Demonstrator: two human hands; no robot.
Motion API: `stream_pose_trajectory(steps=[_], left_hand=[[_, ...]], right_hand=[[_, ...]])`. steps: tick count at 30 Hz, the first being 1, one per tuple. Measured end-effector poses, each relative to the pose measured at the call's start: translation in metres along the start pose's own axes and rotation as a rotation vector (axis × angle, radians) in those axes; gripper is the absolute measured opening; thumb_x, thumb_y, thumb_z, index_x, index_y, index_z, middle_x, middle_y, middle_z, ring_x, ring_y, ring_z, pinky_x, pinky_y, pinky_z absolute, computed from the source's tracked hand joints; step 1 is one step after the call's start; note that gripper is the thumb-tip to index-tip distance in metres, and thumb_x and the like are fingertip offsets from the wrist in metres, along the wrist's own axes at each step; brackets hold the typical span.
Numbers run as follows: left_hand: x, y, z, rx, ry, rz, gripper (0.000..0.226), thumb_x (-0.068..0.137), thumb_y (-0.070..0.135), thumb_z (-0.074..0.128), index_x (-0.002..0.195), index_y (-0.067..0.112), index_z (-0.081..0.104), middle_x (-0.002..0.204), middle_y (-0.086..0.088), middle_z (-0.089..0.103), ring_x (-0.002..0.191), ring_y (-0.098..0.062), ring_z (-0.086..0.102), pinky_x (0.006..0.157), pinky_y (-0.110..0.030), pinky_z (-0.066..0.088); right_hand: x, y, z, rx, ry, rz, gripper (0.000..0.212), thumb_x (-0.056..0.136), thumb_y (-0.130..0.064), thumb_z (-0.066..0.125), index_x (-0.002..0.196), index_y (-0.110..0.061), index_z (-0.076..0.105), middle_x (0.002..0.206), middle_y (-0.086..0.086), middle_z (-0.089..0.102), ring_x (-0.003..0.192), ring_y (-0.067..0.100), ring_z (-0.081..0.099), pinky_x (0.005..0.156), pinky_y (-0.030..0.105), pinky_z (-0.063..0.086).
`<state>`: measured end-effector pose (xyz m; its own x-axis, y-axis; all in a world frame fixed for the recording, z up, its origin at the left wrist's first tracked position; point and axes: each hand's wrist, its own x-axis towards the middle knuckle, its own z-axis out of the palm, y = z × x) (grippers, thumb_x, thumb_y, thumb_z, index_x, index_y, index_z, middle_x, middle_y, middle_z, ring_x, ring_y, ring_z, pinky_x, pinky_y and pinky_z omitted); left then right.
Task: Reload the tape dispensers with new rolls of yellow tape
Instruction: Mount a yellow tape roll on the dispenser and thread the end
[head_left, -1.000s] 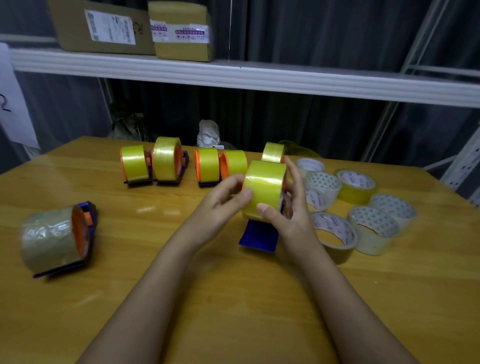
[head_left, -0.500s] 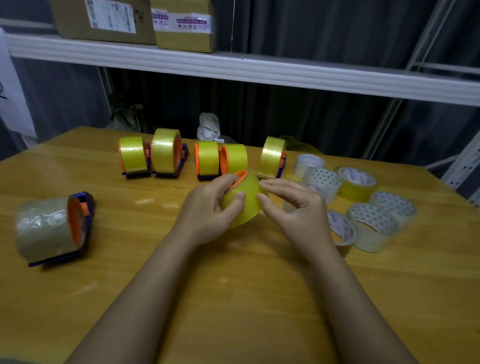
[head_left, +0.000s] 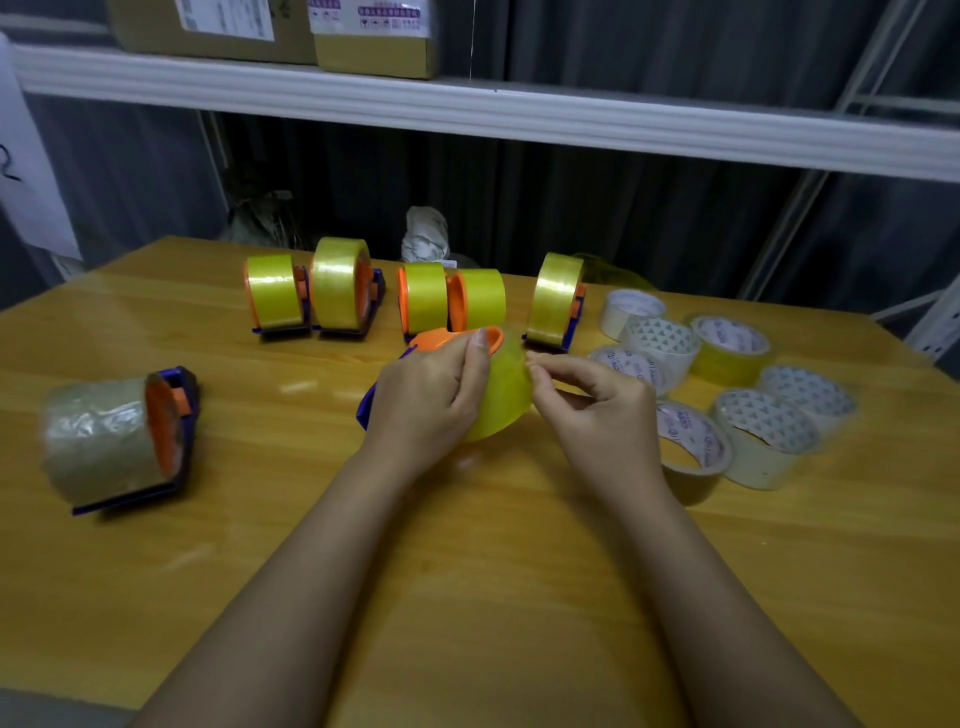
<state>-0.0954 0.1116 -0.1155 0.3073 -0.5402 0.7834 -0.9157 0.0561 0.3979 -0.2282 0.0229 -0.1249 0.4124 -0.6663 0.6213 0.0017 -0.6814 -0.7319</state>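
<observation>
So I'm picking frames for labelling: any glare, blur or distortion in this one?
Head view: glare streaks on the table left of the left hand; the shelf edge bows from wide-angle distortion; the wrapped dispenser at left looks soft; the right hand and yellow roll stay readable.

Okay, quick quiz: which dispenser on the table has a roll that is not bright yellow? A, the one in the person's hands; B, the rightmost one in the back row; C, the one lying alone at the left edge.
C: the lone dispenser at the left carries a dull, brownish-clear roll, while the held one and the back-row one are bright yellow.
</observation>
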Motion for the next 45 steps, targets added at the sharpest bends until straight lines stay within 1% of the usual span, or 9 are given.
stream_pose_trajectory(steps=[6,14,20,22,25,32,36,40,45], left_hand=[[-0.001,-0.002,0.001,0.024,0.019,0.000,0.031,0.098,0.029,0.029,0.069,0.024,0.037,0.044,0.014,0.021,0.037,0.002,0.025,0.042,-0.016,0.014],[-0.002,0.000,0.003,0.044,0.018,0.049,0.031,0.098,0.026,0.032,0.067,0.026,0.035,0.045,0.016,0.017,0.036,0.004,0.021,0.037,-0.012,0.019],[0.001,0.000,0.004,0.072,0.056,0.013,0.028,0.098,0.026,0.031,0.069,0.026,0.033,0.046,0.017,0.015,0.036,0.005,0.017,0.037,-0.012,0.010],[0.000,0.000,0.003,0.078,0.065,0.021,0.028,0.097,0.025,0.031,0.069,0.026,0.033,0.046,0.018,0.015,0.036,0.006,0.016,0.033,-0.015,0.020],[-0.002,0.002,0.004,0.111,0.056,0.013,0.029,0.098,0.025,0.031,0.069,0.024,0.032,0.047,0.018,0.013,0.035,0.004,0.015,0.042,-0.010,0.007],[-0.004,0.005,0.009,0.153,0.093,0.023,0.029,0.098,0.024,0.032,0.070,0.025,0.034,0.046,0.016,0.017,0.034,-0.003,0.016,0.043,-0.014,0.005],[-0.007,0.006,0.013,0.171,0.108,0.017,0.035,0.098,0.024,0.033,0.066,0.018,0.046,0.045,0.011,0.026,0.033,-0.008,0.020,0.042,-0.013,0.005],[-0.007,0.008,0.013,0.169,0.112,0.012,0.028,0.098,0.024,0.032,0.070,0.025,0.035,0.045,0.009,0.026,0.032,-0.010,0.021,0.040,-0.014,0.007],[-0.007,0.008,0.013,0.164,0.092,0.035,0.026,0.098,0.024,0.033,0.072,0.026,0.034,0.047,0.013,0.026,0.036,0.005,0.014,0.043,-0.011,0.005]], right_hand=[[-0.001,-0.007,0.000,0.059,-0.045,0.026,0.012,0.082,-0.005,0.074,0.094,-0.008,0.076,0.100,0.000,0.072,0.097,-0.001,0.066,0.079,0.009,0.050],[-0.002,-0.002,0.002,-0.046,0.026,0.040,0.009,0.085,-0.012,0.071,0.092,-0.014,0.076,0.086,-0.006,0.074,0.082,0.003,0.068,0.074,0.029,0.058],[-0.002,-0.011,0.002,0.089,-0.047,0.093,0.015,0.083,-0.008,0.072,0.097,-0.014,0.075,0.104,0.000,0.071,0.101,0.001,0.066,0.083,0.015,0.053],[-0.001,-0.012,0.003,0.061,-0.042,0.104,0.014,0.083,-0.011,0.073,0.096,-0.015,0.076,0.103,-0.002,0.072,0.099,-0.001,0.065,0.082,0.012,0.052],[0.001,-0.011,0.002,-0.027,-0.029,0.060,0.012,0.083,-0.012,0.073,0.095,-0.014,0.076,0.098,-0.007,0.071,0.096,-0.004,0.064,0.080,0.007,0.048],[0.000,-0.009,0.003,-0.072,-0.041,0.008,0.014,0.088,-0.008,0.068,0.100,-0.007,0.074,0.094,-0.004,0.069,0.090,-0.004,0.062,0.072,0.003,0.046],[-0.001,-0.004,0.007,-0.188,-0.008,-0.088,0.012,0.089,-0.010,0.065,0.098,-0.007,0.073,0.092,0.002,0.071,0.082,0.007,0.064,0.073,0.019,0.055],[0.000,-0.002,0.011,-0.297,-0.014,-0.188,0.010,0.087,-0.011,0.059,0.091,-0.005,0.066,0.088,0.005,0.066,0.080,0.018,0.061,0.067,0.037,0.054],[0.000,0.000,0.012,-0.265,-0.057,-0.148,0.003,0.086,-0.005,0.061,0.089,-0.005,0.060,0.089,0.005,0.060,0.084,0.018,0.058,0.071,0.042,0.055]])
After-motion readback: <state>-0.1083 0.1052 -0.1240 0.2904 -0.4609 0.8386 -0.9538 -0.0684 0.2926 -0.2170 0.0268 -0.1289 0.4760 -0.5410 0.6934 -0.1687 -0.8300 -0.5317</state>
